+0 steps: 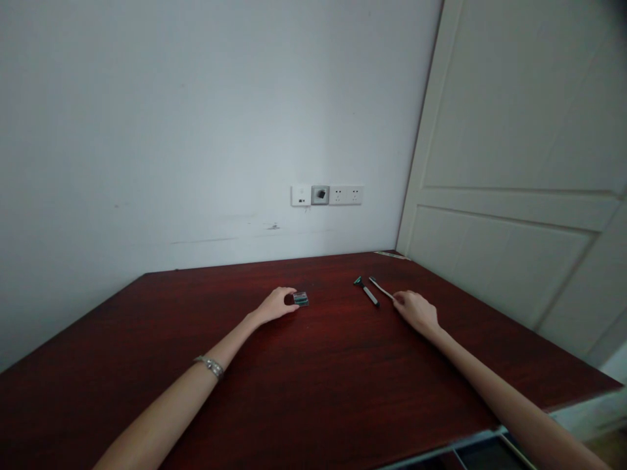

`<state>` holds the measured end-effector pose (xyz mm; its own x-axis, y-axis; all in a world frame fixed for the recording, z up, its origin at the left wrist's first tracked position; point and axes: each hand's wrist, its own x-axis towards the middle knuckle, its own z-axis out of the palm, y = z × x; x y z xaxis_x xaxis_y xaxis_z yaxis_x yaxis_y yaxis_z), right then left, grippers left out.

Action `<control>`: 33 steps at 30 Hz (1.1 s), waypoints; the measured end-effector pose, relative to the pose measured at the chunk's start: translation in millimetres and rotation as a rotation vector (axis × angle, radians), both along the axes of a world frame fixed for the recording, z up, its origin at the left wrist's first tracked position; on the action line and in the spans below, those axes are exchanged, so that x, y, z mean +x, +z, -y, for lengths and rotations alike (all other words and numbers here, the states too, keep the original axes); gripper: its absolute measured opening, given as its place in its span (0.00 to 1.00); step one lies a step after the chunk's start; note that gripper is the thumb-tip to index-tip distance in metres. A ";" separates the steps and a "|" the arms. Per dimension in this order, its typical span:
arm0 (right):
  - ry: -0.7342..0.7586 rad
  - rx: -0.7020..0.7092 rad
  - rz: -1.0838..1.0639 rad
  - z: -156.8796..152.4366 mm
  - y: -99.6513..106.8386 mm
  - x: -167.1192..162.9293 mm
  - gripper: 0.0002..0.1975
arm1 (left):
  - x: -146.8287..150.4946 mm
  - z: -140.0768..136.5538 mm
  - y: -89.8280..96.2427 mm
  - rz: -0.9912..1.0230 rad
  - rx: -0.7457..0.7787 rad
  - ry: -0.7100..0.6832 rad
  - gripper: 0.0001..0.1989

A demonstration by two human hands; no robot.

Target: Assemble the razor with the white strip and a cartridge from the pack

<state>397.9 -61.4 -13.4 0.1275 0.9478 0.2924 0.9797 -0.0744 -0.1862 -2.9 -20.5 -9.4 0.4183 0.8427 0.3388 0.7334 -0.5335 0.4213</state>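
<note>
On the dark red tabletop point(313, 365), my left hand point(275, 305) curves its thumb and fingers around the left side of a small clear rectangular case point(300, 299) with dark contents, which look like razor blade cartridges. My right hand point(415, 309) is closed on the near end of a thin white toothbrush point(383, 288), its head pointing away toward the wall. Just left of the toothbrush lies a razor point(368, 293) with a grey and black handle and a green head, touched by neither hand.
Behind the table rises a white wall with a row of sockets and switches point(327, 195). A pale panelled door point(509, 215) stands along the right edge. At the back right corner lies a flat light strip point(390, 255). An open drawer or shelf point(492, 454) shows below the front edge.
</note>
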 end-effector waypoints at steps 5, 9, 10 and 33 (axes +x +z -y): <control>-0.001 -0.034 -0.092 -2.6 -1.2 1.8 0.17 | 1.6 -0.9 -0.7 0.013 -0.013 0.008 0.24; 0.009 -0.047 -0.102 -4.8 -1.2 0.7 0.17 | 2.5 -2.8 -1.7 0.041 -0.008 0.012 0.23; 0.017 -0.047 -0.100 -5.6 -1.5 0.3 0.17 | 2.6 -3.3 -1.8 0.044 -0.004 0.014 0.23; 0.807 -0.016 -0.195 12.0 57.1 -80.9 0.36 | 44.5 41.4 28.9 0.119 0.059 -0.191 0.30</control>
